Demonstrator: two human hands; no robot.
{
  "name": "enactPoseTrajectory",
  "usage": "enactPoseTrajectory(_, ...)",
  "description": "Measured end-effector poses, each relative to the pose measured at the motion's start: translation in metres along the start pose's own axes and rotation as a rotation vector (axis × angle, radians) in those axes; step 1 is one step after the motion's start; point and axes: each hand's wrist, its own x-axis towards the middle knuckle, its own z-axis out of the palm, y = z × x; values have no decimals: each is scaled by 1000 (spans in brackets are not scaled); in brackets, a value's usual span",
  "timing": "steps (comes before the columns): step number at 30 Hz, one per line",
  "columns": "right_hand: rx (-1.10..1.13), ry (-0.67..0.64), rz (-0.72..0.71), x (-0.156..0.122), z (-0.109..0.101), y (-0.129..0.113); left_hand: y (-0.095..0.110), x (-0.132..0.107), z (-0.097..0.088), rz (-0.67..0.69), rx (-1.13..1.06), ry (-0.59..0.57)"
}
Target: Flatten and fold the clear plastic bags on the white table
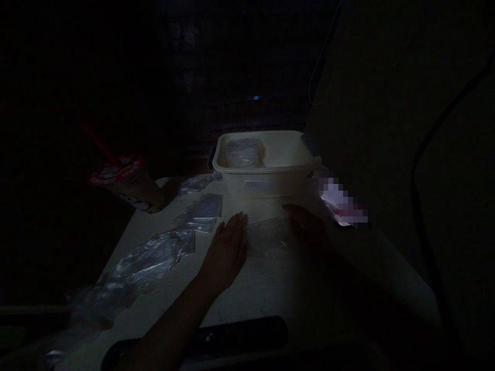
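Observation:
The scene is very dark. My left hand lies flat on the white table with its fingers stretched out, touching the left edge of a clear plastic bag. My right hand rests on the bag's right side, fingers extended and mostly in shadow. Just behind the bag stands a cream plastic tub with clear bags inside it.
Several clear plastic bags lie strewn along the table's left side. A drink cup with a red straw stands at the far left. A dark long object lies at the near edge. A wall with cables rises at the right.

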Motion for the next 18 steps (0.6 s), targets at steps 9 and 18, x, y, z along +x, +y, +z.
enactPoseTrajectory(9, -285, -261, -394, -18, 28, -44, 5, -4, 3, 35, 293, -91)
enactPoseTrajectory(18, -429, -394, -442, -23, 40, -40, 2, -7, 3, 46, 341, -125)
